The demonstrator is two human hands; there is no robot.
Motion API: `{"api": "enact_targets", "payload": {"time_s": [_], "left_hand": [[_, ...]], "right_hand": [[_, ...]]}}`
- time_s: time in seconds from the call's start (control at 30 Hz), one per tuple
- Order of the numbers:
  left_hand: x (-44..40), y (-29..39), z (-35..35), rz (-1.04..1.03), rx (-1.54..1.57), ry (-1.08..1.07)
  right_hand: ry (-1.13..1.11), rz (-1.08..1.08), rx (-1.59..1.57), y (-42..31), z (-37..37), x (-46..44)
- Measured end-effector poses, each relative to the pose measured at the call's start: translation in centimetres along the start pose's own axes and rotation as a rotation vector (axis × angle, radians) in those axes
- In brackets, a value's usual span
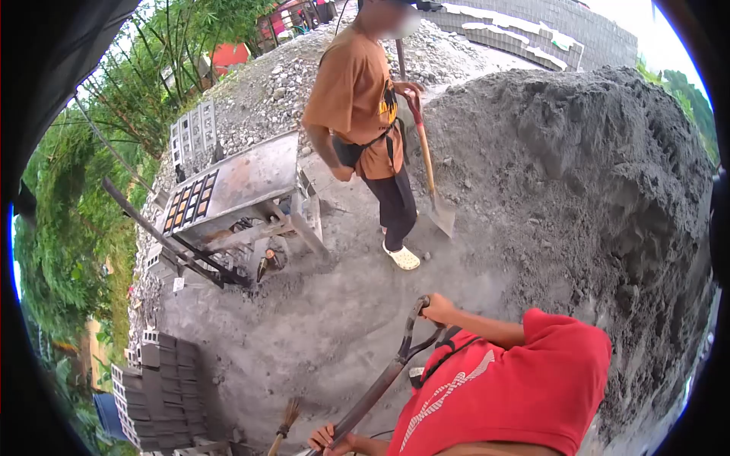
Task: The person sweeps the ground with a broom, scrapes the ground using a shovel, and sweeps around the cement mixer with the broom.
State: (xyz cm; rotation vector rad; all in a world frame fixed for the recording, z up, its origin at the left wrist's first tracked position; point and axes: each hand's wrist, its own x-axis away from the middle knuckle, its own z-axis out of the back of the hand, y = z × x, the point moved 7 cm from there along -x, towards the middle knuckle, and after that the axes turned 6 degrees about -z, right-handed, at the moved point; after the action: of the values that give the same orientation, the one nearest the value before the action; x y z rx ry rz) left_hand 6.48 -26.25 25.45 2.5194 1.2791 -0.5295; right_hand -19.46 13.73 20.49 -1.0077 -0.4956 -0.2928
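Observation:
A dark D-handled tool, which looks like a shovel [372, 391], slants across the lower part of the head view. My right hand [437, 308] is closed around its D-shaped grip. Lower down the shaft, near the bottom edge, my left hand [331, 438] is wrapped around it. The tool's lower end is out of view, so its blade cannot be seen. My red shirt [509, 387] fills the bottom right. A small broom [286, 422] with a wooden handle is left of the shaft, close to my left hand.
Ahead, a co-worker [357, 99] stands holding a shovel [428, 156], blade down. Left of them is a metal work table [255, 171] with a block mould grid [190, 201]. A large grey sand heap [593, 175] rises at right. Stacked concrete blocks [171, 387] stand lower left.

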Motion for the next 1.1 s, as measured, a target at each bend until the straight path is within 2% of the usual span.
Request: {"api": "enact_targets", "payload": {"time_s": [0.07, 0.17, 0.37, 0.47, 0.63, 0.8, 1.1], "left_hand": [[-0.2, 0.3, 0.4, 0.004, 0.005, -0.021], [-1.6, -1.9, -2.7, -0.023, 0.096, -0.071], [-2.9, -3.2, -7.1, -0.072, 0.265, -0.212], [-3.2, -2.7, -7.5, -0.102, 0.279, -0.226], [-2.9, -4.0, -9.1, -0.109, 0.246, -0.23], [-2.1, -3.5, -6.6, -0.088, 0.279, -0.179], [-1.8, -3.3, -6.0, -0.014, 0.347, -0.22]], "right_hand": [[0.038, 0.066, -0.031, -0.1, 0.6, 0.5], [0.198, 0.22, 0.087, -3.9, 3.1, 3.2], [0.116, 0.391, -0.175, -5.3, 3.4, 2.6], [0.085, 0.577, -0.281, -6.8, 3.5, 3.5], [0.063, 0.408, -0.372, -5.1, 2.3, 2.3], [-0.054, 0.253, -0.377, -3.7, 2.3, 2.9], [0.079, 0.389, -0.275, -4.0, 3.0, 3.7]]}}
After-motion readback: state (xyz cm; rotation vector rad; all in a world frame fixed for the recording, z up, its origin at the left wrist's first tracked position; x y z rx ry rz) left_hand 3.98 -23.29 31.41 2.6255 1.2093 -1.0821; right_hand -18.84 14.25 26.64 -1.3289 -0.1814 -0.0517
